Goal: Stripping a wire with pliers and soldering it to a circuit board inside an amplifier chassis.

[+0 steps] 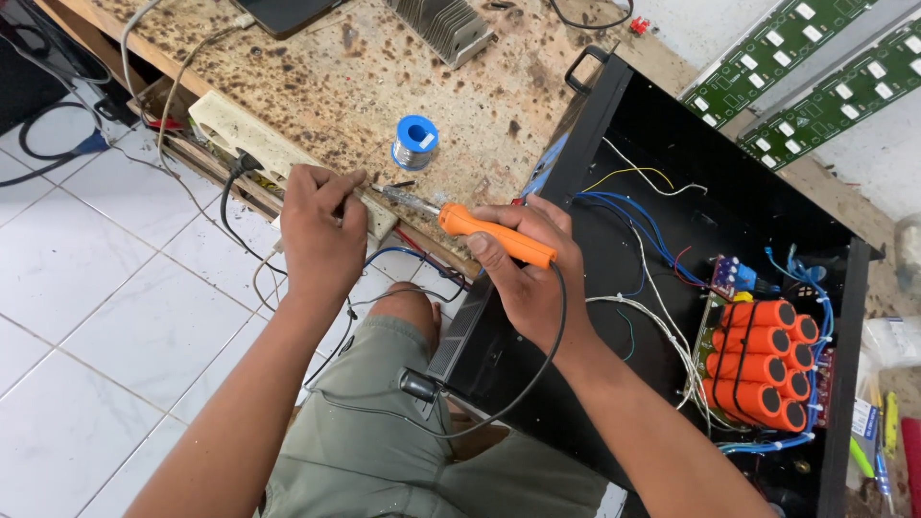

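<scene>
Head view: right hand [523, 264] gripped orange-handled soldering iron [480, 230], tip pointing left toward left hand [321, 230]. Left hand's fingers pinched thin wire [369, 192] at workbench [336, 77] edge, over white power strip [249, 139]. Blue solder spool [415, 142] stood near, behind tip. Black chassis [672, 144] lay right, orange capacitors [763, 364] inside.

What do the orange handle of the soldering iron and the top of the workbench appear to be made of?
The soldering iron handle, held in the right hand, looks like smooth moulded plastic: even orange colour with a soft sheen. The workbench top seems bare pressed wood or plywood, matte tan and covered in dark burn spots.
</scene>
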